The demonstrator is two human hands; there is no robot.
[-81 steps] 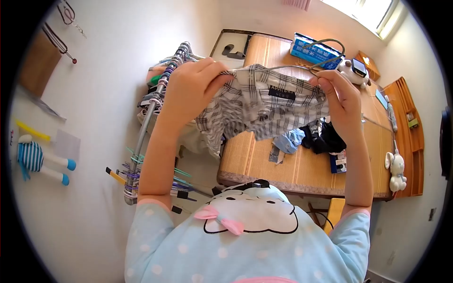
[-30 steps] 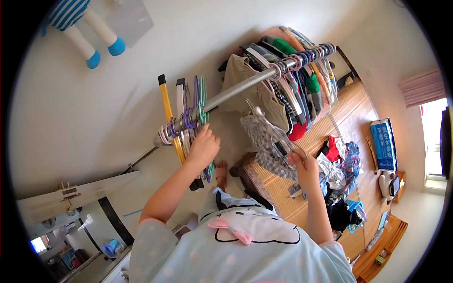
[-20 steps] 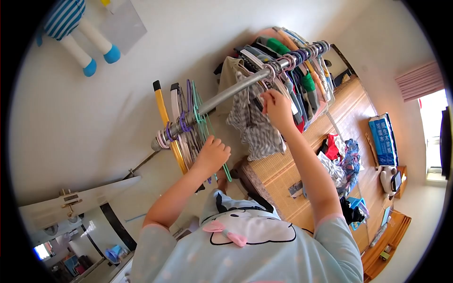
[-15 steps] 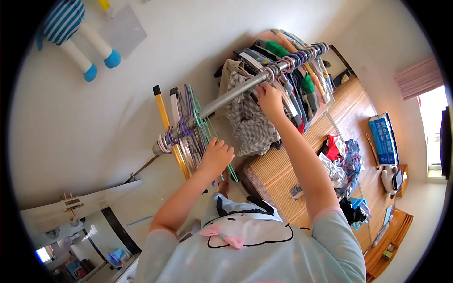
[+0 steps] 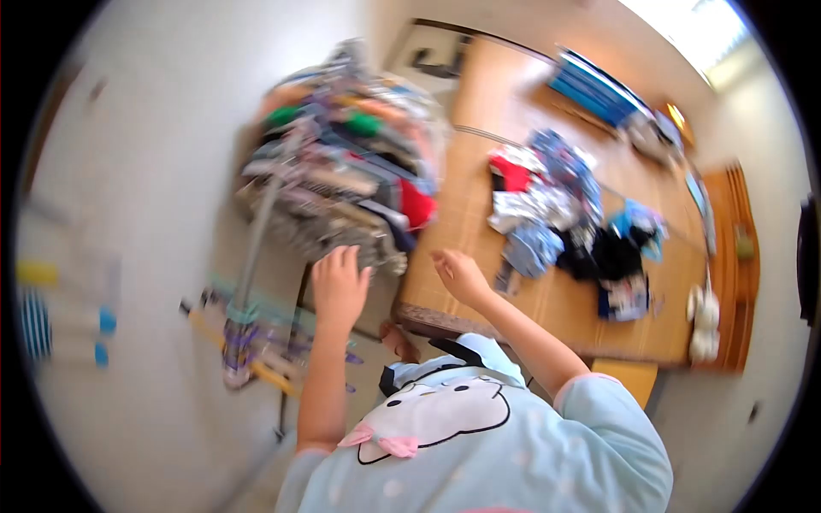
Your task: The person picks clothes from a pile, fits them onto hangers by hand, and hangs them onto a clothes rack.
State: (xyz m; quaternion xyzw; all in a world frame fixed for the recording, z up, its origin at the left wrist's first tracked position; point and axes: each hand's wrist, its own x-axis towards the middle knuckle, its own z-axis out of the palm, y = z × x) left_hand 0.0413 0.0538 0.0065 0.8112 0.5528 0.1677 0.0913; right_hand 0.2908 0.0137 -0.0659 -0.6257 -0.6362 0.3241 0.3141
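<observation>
My left hand [image 5: 340, 286] is empty in mid-air, fingers stretched upward, in front of the lowest hung garments. My right hand [image 5: 459, 278] hovers over the near edge of the mat-covered bed [image 5: 453, 299], its fingers loosely bent and apart, holding nothing I can see. Left of both hands a metal clothes rail [image 5: 259, 239] carries a packed row of hung clothes [image 5: 342, 171], blurred by motion. Toward the rail's near end hang bare hangers [image 5: 282, 350] in yellow, green and purple. Loose clothes [image 5: 547, 201] lie heaped on the bed.
A blue package [image 5: 599, 88] lies at the bed's far side. A wooden headboard [image 5: 731, 265] stands on the right, with a white plush toy [image 5: 704, 321] before it. A light blue basket [image 5: 641, 227] sits behind dark clothes. The white wall [image 5: 145, 171] runs along the left.
My view has swung right toward the bed. My left hand has come away from the green hangers, and my right hand has let go at the rail and moved down over the bed's edge.
</observation>
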